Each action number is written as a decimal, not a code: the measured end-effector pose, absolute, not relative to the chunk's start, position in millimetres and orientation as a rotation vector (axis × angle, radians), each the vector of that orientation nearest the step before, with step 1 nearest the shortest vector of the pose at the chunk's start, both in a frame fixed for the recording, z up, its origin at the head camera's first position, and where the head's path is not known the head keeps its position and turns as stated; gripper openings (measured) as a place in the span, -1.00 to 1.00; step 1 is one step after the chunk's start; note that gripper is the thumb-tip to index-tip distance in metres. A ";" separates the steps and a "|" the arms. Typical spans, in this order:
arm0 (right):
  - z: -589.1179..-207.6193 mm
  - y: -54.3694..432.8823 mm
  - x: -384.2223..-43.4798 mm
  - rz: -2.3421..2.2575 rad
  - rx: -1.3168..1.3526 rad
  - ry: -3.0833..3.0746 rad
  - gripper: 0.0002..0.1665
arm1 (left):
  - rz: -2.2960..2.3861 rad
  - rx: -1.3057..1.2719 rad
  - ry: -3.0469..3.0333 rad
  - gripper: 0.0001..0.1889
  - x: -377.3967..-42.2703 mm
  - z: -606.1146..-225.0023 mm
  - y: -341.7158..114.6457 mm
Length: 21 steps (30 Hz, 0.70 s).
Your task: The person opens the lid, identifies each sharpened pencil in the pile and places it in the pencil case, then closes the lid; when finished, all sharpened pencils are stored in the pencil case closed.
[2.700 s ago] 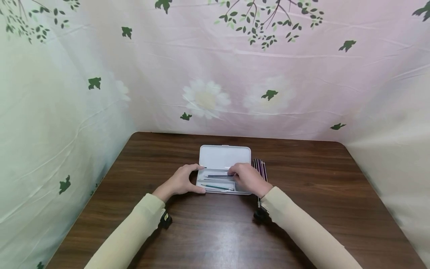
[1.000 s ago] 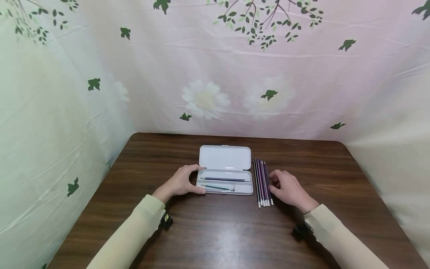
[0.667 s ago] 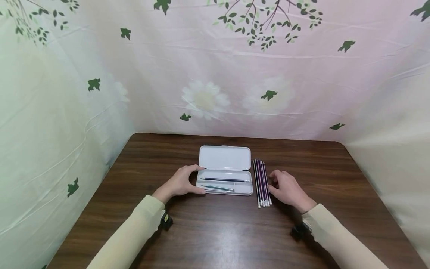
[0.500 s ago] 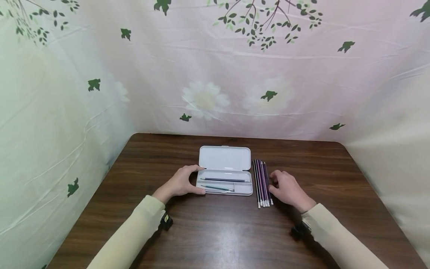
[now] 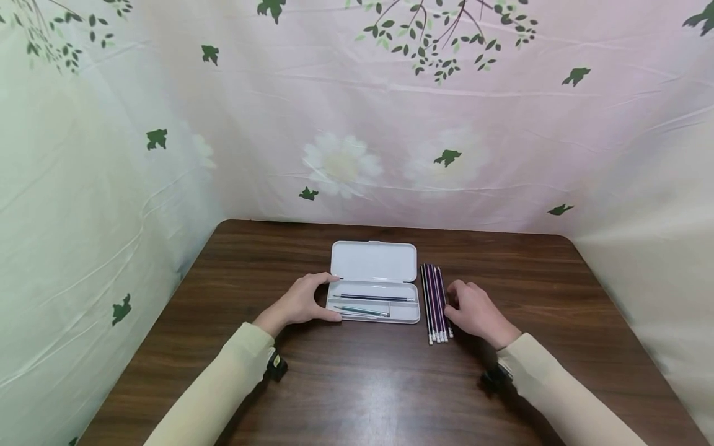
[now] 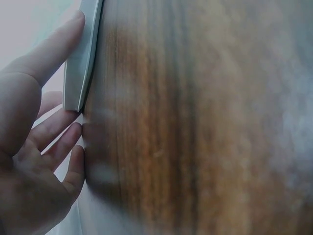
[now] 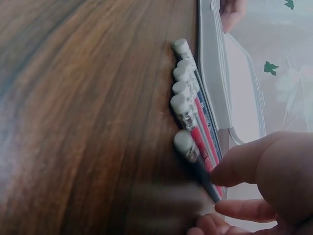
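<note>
A white case [image 5: 374,289] lies on a brown bench [image 5: 312,378]; I take it as the clock's centre, with the bench's near side at six. Its lid [image 5: 374,260] is laid back at twelve. At about nine, the left hand [image 5: 301,300] grips the case's end, its fingers spanning from near wall to hinge corner. Inside, a dark pencil [image 5: 374,298] lies in the far compartment and a green pencil [image 5: 362,311] in the near left one.

Past three, just beside the case, lies a row of pencils [image 5: 435,303], eraser ends toward six. On its far side, between three and four, is the right hand [image 5: 480,313]. In my right wrist view, its fingers pinch the end pencil [image 7: 200,171], the one farthest from the case. I cannot tell whether that pencil is off the bench.

I judge the step in hand to be picking this pencil from the row. The next move, as I read it, calls for a firm pinch and a lift clear of its neighbours.
</note>
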State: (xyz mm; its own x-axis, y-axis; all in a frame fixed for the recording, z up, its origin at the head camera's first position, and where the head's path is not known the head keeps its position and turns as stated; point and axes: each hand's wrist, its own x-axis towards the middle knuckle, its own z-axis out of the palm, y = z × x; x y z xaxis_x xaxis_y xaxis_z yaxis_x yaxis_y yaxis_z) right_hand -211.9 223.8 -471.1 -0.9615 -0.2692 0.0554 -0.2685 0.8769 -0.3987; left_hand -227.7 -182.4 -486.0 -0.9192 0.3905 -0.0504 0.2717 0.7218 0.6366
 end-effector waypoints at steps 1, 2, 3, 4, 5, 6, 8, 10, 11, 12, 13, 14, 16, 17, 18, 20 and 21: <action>-470.1 222.9 -212.3 -0.640 -0.437 3.043 -0.61 | 0.970 0.531 2.745 -0.04 -227.9 -486.0 -182.8; -468.9 222.2 -212.6 -0.636 -0.440 3.042 -0.60 | 0.968 0.530 2.746 -0.04 -228.1 -485.7 -183.1; -468.1 221.8 -213.2 -0.631 -0.440 3.041 -0.59 | 0.966 0.528 2.747 -0.04 -228.1 -485.4 -183.4; -467.5 221.2 -213.7 -0.622 -0.437 3.041 -0.58 | 0.963 0.525 2.749 -0.04 -228.3 -485.1 -183.7; -467.0 220.8 -214.0 -0.609 -0.432 3.042 -0.56 | 0.964 0.526 2.751 -0.04 -228.4 -485.1 -183.9; -466.8 220.7 -214.5 -0.598 -0.427 3.043 -0.54 | 0.964 0.524 2.751 -0.04 -228.5 -484.7 -184.1; -465.9 221.3 -214.9 -0.576 -0.412 3.040 -0.51 | 0.968 0.528 2.747 -0.04 -228.7 -484.3 -184.3; -465.1 222.1 -214.8 -0.551 -0.395 3.037 -0.49 | 0.973 0.539 2.746 -0.05 -228.7 -483.9 -184.4; -464.7 222.9 -214.8 -0.546 -0.387 3.032 -0.50 | 0.974 0.542 2.744 -0.05 -228.7 -483.6 -184.2; -464.2 223.7 -214.8 -0.544 -0.384 3.025 -0.50 | 0.972 0.545 2.746 -0.05 -228.6 -483.6 -184.2; -463.6 224.5 -214.8 -0.545 -0.381 3.015 -0.52 | 0.970 0.546 2.747 -0.05 -228.6 -483.6 -184.1; -463.0 225.2 -214.9 -0.544 -0.381 3.008 -0.53 | 0.970 0.545 2.747 -0.05 -228.5 -483.7 -184.1; -462.7 226.4 -214.8 -0.550 -0.376 2.996 -0.56 | 0.974 0.545 2.749 -0.05 -228.2 -484.3 -184.0; -463.0 227.4 -215.0 -0.555 -0.377 2.988 -0.57 | 0.975 0.545 2.748 -0.05 -227.9 -484.3 -183.9; -463.0 228.1 -214.8 -0.556 -0.370 2.983 -0.58 | 0.975 0.550 2.748 -0.05 -227.9 -484.9 -183.8; -463.2 229.5 -214.3 -0.561 -0.357 2.973 -0.59 | 0.976 0.552 2.744 -0.05 -227.6 -485.7 -183.6; -463.2 230.0 -213.8 -0.570 -0.346 2.962 -0.59 | 0.975 0.554 2.745 -0.04 -227.5 -486.2 -183.6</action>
